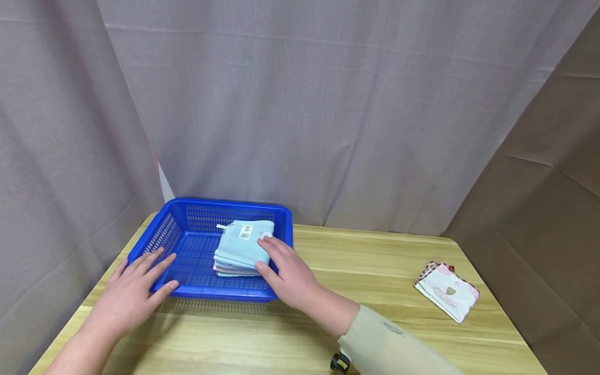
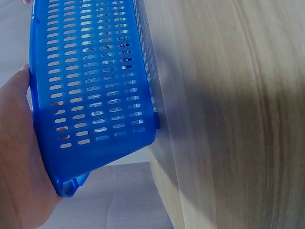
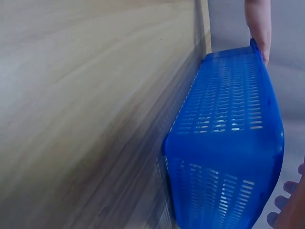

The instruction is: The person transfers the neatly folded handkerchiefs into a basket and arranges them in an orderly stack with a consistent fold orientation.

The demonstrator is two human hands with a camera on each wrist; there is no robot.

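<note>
A blue plastic basket (image 1: 187,291) with slotted walls stands on the table, a neat stack of folded towels in its right half. On top of the stack lies a light blue towel (image 1: 236,250) with a white label. My right hand (image 1: 292,273) reaches over the basket's right rim, its extended fingers touching the light blue towel's right side. At the front left corner, my left hand (image 1: 133,294) rests over the rim with fingers spread inside. The left wrist view shows that hand (image 2: 21,157) lying along the rim; the lower towels are mostly hidden.
A folded white towel (image 1: 450,291) with pink patches and a brown spotted edge lies on the right of the wooden table (image 1: 365,255). Grey curtains (image 1: 328,114) hang behind and to the left, a brown one (image 1: 544,219) to the right.
</note>
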